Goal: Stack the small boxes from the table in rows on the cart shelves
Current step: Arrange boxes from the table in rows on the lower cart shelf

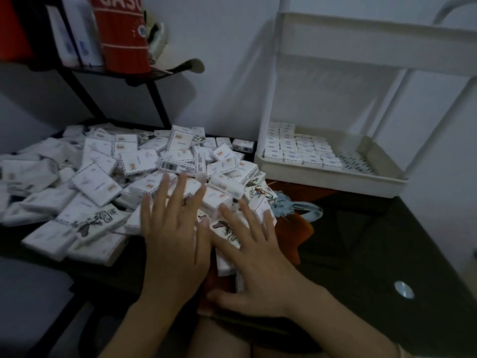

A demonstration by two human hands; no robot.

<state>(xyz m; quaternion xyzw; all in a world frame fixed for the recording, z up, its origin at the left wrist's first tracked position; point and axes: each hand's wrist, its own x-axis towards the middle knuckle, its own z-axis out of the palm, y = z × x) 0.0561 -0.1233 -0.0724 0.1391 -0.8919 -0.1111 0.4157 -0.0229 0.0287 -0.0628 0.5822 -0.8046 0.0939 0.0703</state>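
Observation:
A loose heap of several small white boxes (129, 174) covers the left part of the dark table (361, 241). My left hand (170, 244) lies flat with spread fingers on boxes at the heap's near right edge. My right hand (255, 257) lies beside it, fingers straight and spread over more boxes there, thumb near the table's front edge. Neither hand grips a box. To the right stands the white cart (330, 177); its lower shelf holds rows of small boxes (296, 148) filling the left half.
A black shelf stand (154, 99) rises behind the heap, carrying a red container (121, 34) and white bottles (77, 29). The cart's upper shelf (374, 45) overhangs the lower one. A colourful picture (296, 210) shows on the table between heap and cart. My knees are below the table edge.

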